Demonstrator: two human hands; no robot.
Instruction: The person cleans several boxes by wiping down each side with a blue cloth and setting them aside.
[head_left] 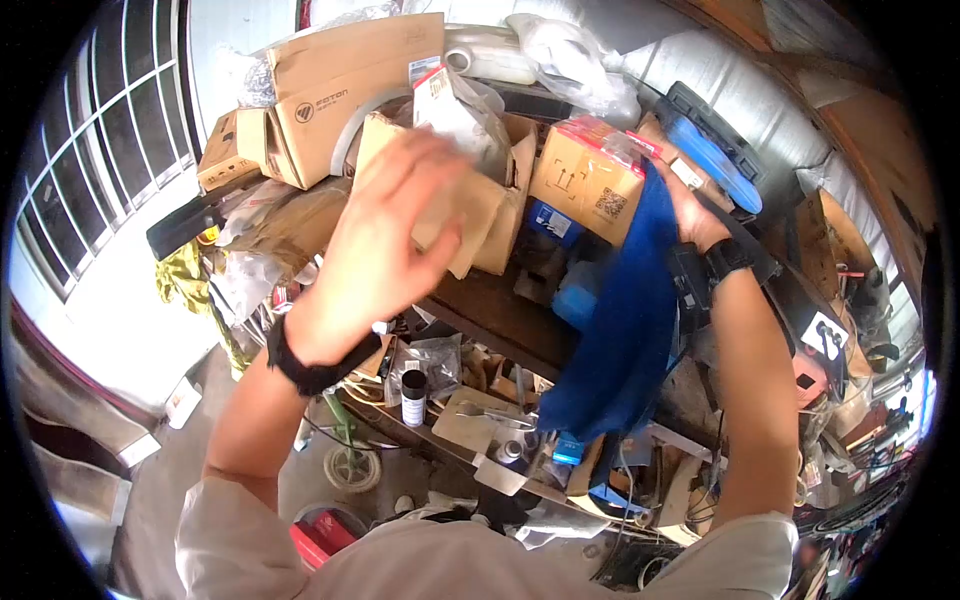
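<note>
My left hand (375, 250) is raised in front of an open cardboard box (505, 215), its fingers spread and slightly blurred, with nothing in it. A white and red package (460, 115) stands up out of that box. My right hand (690, 210) is at the right side of a taped brown carton (585, 180) with a QR code. A dark blue cloth (625, 330) hangs down from between that hand and the carton. The fingers of my right hand are partly hidden behind the cloth and the carton.
Behind stands a larger cardboard box (320, 105). A blue and black case (715, 160) leans at the back right. On the lower shelf are a spray can (413, 397), a small bottle (510, 452) and plastic bags. A small wheel (352, 467) is on the floor.
</note>
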